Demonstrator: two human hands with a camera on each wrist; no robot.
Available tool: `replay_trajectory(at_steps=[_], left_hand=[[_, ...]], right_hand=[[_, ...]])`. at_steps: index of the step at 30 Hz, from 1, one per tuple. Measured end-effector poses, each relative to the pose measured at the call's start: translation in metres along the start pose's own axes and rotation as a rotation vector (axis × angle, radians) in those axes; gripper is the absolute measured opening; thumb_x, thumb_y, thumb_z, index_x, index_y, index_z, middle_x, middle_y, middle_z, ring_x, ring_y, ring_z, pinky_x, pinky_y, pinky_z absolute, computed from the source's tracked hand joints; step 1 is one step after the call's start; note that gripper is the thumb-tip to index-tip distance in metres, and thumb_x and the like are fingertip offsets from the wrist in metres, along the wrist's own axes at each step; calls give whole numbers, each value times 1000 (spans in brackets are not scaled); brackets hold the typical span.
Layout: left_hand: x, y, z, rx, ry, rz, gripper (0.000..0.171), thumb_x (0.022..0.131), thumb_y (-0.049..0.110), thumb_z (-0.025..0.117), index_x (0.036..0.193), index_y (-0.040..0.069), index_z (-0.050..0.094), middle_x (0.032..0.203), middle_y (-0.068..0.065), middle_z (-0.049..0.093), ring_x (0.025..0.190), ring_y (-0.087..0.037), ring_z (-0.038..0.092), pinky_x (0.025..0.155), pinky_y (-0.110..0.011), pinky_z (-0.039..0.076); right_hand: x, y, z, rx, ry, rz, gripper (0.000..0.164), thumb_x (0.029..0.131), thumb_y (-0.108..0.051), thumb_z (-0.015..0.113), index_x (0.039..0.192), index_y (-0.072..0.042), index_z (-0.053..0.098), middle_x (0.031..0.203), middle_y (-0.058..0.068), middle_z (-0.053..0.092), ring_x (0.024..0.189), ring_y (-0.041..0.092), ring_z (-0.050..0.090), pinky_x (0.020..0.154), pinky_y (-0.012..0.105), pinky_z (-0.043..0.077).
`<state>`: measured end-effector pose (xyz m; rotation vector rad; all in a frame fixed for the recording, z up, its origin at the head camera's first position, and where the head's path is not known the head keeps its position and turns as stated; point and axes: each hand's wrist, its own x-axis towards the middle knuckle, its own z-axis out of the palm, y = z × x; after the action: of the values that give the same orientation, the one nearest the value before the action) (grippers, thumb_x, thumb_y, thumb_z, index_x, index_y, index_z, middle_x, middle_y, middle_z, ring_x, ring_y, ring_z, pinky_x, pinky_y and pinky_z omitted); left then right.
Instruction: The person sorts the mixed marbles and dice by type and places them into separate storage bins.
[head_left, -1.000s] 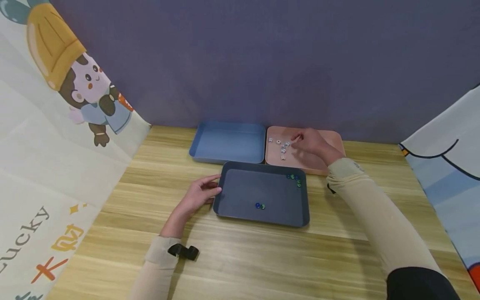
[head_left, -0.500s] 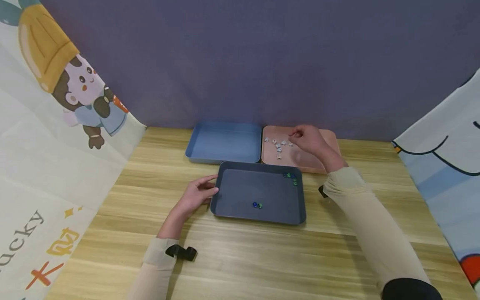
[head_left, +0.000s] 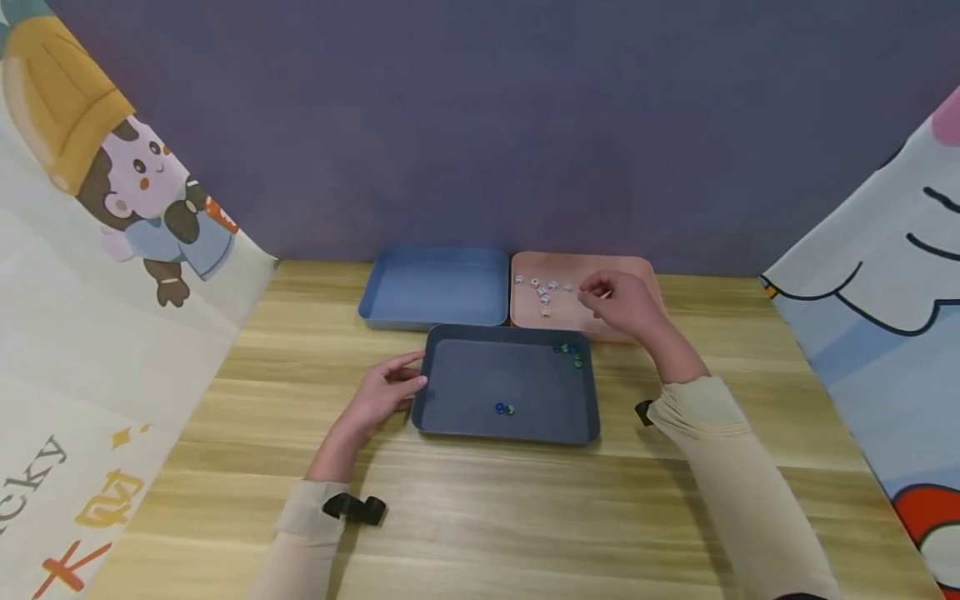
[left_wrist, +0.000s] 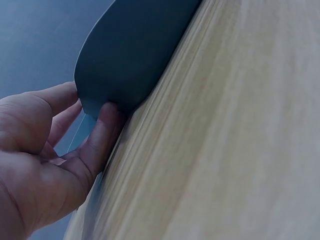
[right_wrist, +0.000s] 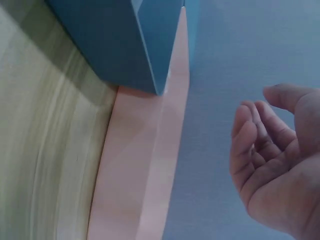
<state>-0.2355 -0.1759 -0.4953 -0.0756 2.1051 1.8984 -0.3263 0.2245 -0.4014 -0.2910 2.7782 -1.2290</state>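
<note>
Three trays on the wooden desk (head_left: pixel 480 517). Blue tray (head_left: pixel 438 287) back left, pink tray (head_left: pixel 562 265) back right, side by side. Dark gray tray (head_left: pixel 480 375) in front, straddling the seam between them, far edge right by both; can't tell if it actually touches.

Gray tray: small marbles, blue and green. One cluster (head_left: pixel 573 350), about five, tucked into the far right corner, bending round it. Then a pair near the middle of the near side: blue marble (head_left: pixel 500 408) on the left, green marble (head_left: pixel 510 409) just beside it on the right. Exact count in the corner is hard, they're tiny here.

Pink tray: white dice (head_left: pixel 544 297), seven visible, all in the left half. Loose scatter, two in the middle bunched together, one nearer the front wall. Pips too small to read.

Blue tray: flat floor and low walls in view.

Hands well apart from each other. Left hand (head_left: pixel 377 392) at the gray tray's left side, finger and thumb resting against the wall, thumb lower on the outside per the left wrist view. Right hand (head_left: pixel 626 306) above the right half of the pink tray, to the right of the dice, fingers loosely bent, gap between thumb and fingertips; it hides part of the tray floor.
</note>
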Motion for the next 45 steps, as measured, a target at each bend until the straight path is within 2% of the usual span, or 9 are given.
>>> replay_trajectory(at_steps=[7, 10, 12, 14, 17, 21, 26, 34, 45], left_hand=[[7, 3, 6, 7, 25, -5, 53, 92, 14, 69, 142, 14, 52, 123, -21, 55, 104, -31, 60, 78, -38, 55], [3, 15, 11, 13, 21, -5, 53, 94, 11, 67, 144, 10, 49, 124, -23, 54, 107, -34, 59, 79, -38, 55], [5, 16, 15, 11, 31, -4, 52, 94, 11, 67, 143, 10, 50, 123, -22, 55, 105, -33, 60, 79, -38, 55], [8, 16, 18, 6, 40, -3, 52, 93, 12, 68, 142, 11, 51, 122, -22, 56, 104, -32, 60, 78, -37, 55], [16, 5, 18, -9, 61, -3, 51, 92, 14, 70, 140, 15, 55, 120, -20, 57, 101, -28, 61, 76, -36, 55], [17, 4, 17, -10, 63, -6, 51, 91, 15, 70, 140, 16, 55, 119, -19, 58, 99, -27, 62, 76, -35, 55], [16, 4, 18, -15, 60, -8, 51, 91, 16, 71, 140, 16, 55, 118, -19, 58, 98, -26, 63, 75, -36, 56], [16, 4, 19, -29, 67, -8, 52, 91, 15, 71, 140, 15, 55, 117, -19, 58, 97, -25, 63, 76, -36, 56], [16, 6, 19, -20, 67, -11, 52, 91, 14, 71, 140, 15, 55, 117, -19, 56, 98, -27, 62, 77, -37, 55]], right_hand=[[-17, -1, -13, 6, 12, -10, 27, 99, -23, 58, 115, -2, 64, 102, 14, 64, 79, 30, 62, 61, 36, 51], [-25, 2, -12, -24, 13, 2, 25, 98, -20, 59, 113, -2, 65, 103, 15, 64, 77, 27, 62, 61, 35, 52], [-30, 7, -10, -55, 15, 6, 25, 97, -20, 60, 111, -1, 65, 102, 15, 66, 78, 26, 62, 61, 35, 53], [-35, 13, -8, -70, 15, 12, 25, 97, -19, 60, 111, 0, 65, 103, 16, 66, 80, 26, 63, 62, 34, 53], [-43, 21, -2, -66, 5, 19, 27, 96, -18, 60, 113, 3, 65, 104, 18, 66, 81, 27, 64, 62, 34, 52], [-54, 27, 7, -22, -69, 70, 34, 97, -15, 57, 123, 4, 60, 109, 21, 64, 78, 28, 66, 59, 34, 52], [-63, 28, 20, 7, -168, 153, 47, 96, -16, 60, 136, 4, 49, 116, 23, 61, 78, 26, 67, 60, 34, 54], [-66, 30, 33, -56, -114, 170, 55, 92, -10, 64, 140, 6, 43, 120, 26, 59, 92, 29, 66, 65, 33, 55], [-66, 37, 36, 7, -106, 176, 58, 89, -8, 66, 141, 3, 42, 120, 26, 60, 96, 30, 64, 69, 35, 54]])
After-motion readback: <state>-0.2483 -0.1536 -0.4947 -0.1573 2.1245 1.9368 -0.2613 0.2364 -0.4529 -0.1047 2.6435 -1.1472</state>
